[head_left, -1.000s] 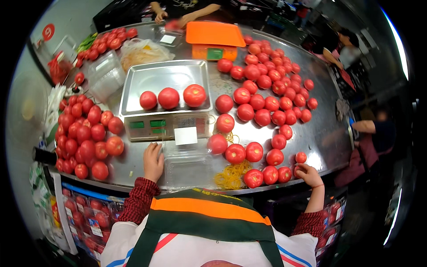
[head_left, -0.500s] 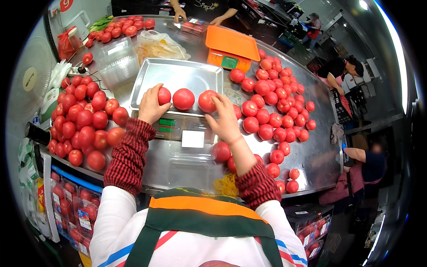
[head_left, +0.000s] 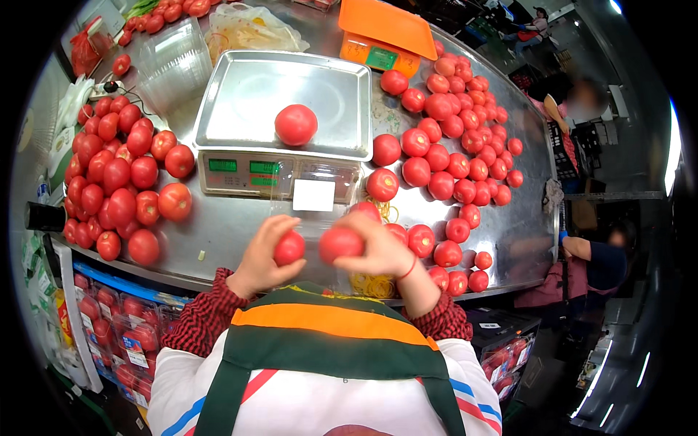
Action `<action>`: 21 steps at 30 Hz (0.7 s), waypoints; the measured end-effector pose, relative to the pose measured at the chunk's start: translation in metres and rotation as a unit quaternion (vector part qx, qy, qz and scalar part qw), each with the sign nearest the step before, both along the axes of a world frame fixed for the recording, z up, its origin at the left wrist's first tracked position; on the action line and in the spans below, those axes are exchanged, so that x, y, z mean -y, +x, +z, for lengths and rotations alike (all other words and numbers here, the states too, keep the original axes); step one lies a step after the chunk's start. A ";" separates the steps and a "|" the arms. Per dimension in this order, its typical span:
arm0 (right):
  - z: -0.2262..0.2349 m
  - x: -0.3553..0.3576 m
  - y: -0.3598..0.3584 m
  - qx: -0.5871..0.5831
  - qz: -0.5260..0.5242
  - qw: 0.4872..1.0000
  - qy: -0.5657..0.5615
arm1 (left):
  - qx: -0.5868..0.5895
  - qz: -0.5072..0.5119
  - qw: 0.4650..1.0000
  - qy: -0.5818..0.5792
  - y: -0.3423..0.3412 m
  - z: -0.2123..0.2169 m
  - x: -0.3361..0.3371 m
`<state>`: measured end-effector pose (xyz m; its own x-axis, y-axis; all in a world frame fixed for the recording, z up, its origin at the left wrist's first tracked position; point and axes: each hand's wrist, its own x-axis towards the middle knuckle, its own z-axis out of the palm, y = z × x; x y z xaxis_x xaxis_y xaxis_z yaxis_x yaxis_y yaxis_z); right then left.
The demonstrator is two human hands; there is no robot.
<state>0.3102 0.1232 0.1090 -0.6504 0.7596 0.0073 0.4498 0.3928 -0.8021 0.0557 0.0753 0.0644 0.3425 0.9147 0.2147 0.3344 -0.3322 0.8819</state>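
My left hand (head_left: 260, 256) is closed around a red tomato (head_left: 289, 249), close to my apron. Beside it, my right hand (head_left: 383, 251) grips a second tomato (head_left: 342, 244). Both hands are over a clear plastic box (head_left: 281, 190), whose near part they partly hide. A white label (head_left: 314, 195) shows on the box, which overlaps the front of a weighing scale (head_left: 218, 183). One larger tomato (head_left: 296, 125) rests on the scale's metal tray (head_left: 236, 98). Another tomato (head_left: 366, 211) lies just beyond my right hand.
Tomato heaps lie left (head_left: 116, 174) and right (head_left: 440, 160) on the metal table (head_left: 509, 251). Behind the scale are stacked clear boxes (head_left: 174, 64), a plastic bag (head_left: 251, 30) and an orange scale (head_left: 385, 25). Yellow rubber bands (head_left: 372, 285) lie near my right wrist. Other people work at right.
Both hands have drawn back from the scale tray toward my body, each bringing a tomato. The third tomato stays on the tray. The view has tilted downward.
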 end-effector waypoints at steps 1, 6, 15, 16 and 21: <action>-0.007 0.012 -0.005 0.029 -0.005 0.999 0.040 | -0.078 -0.032 0.995 0.053 0.006 -0.003 0.001; -0.021 -0.003 -0.022 0.021 -0.070 0.982 0.172 | -0.316 -0.129 0.921 0.188 0.025 -0.028 0.000; -0.024 -0.139 -0.113 0.052 -0.225 0.961 0.155 | -0.357 -0.111 0.914 0.160 0.034 -0.029 -0.006; -0.024 -0.140 -0.114 0.036 -0.216 0.964 0.153 | -0.359 -0.091 0.915 0.163 0.034 -0.031 -0.006; -0.009 -0.096 -0.087 -0.150 -0.152 0.973 0.088 | -0.340 -0.073 0.925 0.151 0.037 -0.026 -0.003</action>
<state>0.2232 0.2188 0.1004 -0.3453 0.8859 0.3098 0.3228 0.4220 -0.8471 0.0927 0.0781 0.0380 0.6073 0.7816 0.1426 0.7103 -0.6145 0.3432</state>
